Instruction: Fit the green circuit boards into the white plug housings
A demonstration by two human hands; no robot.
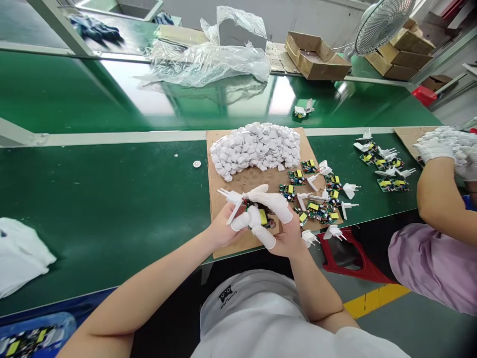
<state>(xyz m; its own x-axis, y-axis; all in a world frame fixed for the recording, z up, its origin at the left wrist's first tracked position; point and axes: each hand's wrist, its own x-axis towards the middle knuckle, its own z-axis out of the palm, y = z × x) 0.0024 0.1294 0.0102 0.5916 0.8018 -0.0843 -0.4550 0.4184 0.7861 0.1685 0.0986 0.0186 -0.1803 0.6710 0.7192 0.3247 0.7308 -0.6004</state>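
My left hand (228, 224) and my right hand (283, 229), both with white finger covers, meet over a brown board (225, 248). Between them is a small circuit board (264, 217) with a yellow-topped part, gripped by the fingers of both hands. A white two-pin plug piece (234, 198) sticks out at my left hand and seems joined to the circuit board by short wires. Behind my hands lies a heap of small white plastic caps (257, 149). More circuit boards with white plug pieces (320, 209) lie to the right of my right hand.
On the right, a co-worker's gloved hand (435, 145) is at another white heap. One plug assembly (303, 109) lies on the green belt (112, 104). A single cap (197, 164) and a white cloth (22, 256) are leftward; a blue bin (70, 323) is lower left, a red stool (357, 268) lower right.
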